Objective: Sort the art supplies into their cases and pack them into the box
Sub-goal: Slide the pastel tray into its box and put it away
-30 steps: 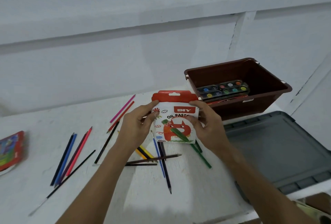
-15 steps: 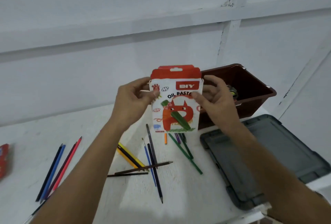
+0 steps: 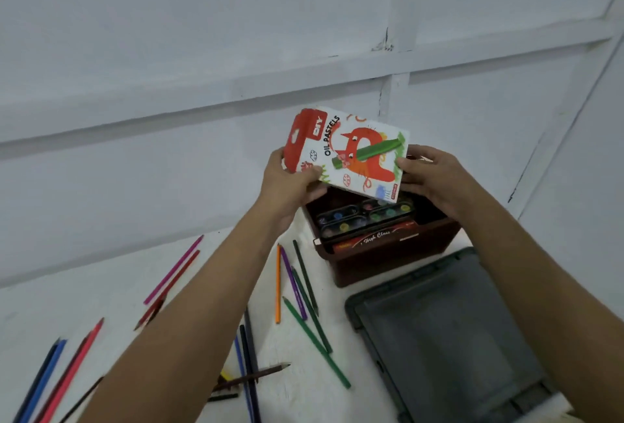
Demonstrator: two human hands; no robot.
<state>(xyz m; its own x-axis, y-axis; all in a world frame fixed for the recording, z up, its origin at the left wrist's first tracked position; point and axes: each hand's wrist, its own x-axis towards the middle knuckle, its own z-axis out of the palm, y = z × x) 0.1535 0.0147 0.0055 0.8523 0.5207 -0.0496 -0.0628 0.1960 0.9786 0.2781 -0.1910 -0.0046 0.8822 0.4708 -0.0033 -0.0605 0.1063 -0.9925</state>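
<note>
Head view: both hands hold the oil pastel box [image 3: 351,149] in the air just above the brown bin [image 3: 388,253], which sits at the far right of the white table [image 3: 101,304]. The left hand [image 3: 290,182] is clamped on the red-flap end of the pastel box, thumb on the printed face; the right hand [image 3: 429,176] pinches the opposite short end with thumb and fingers. The hands are apart, one at each end, so the pastel box's long axis runs left to right between them, tilted with the printed face toward the camera and the near edge lower.

The relation that matters is pastel box over bin. The bin lies directly beneath and slightly nearer than the pastel box, and it already holds a watercolour palette [image 3: 364,216] resting on a flat red case [image 3: 374,240]. The palette's length also runs roughly left to right, so the pastel box looks close to lined up with the space; my guess is that it only needs flattening and lowering onto the stack. Neither hand is clearly nearer the bin; both hover at its rim.

Coloured pencils [image 3: 297,294] lie loose across the table, unsorted, and the grey lid [image 3: 449,338] rests upside down just beside the bin.
</note>
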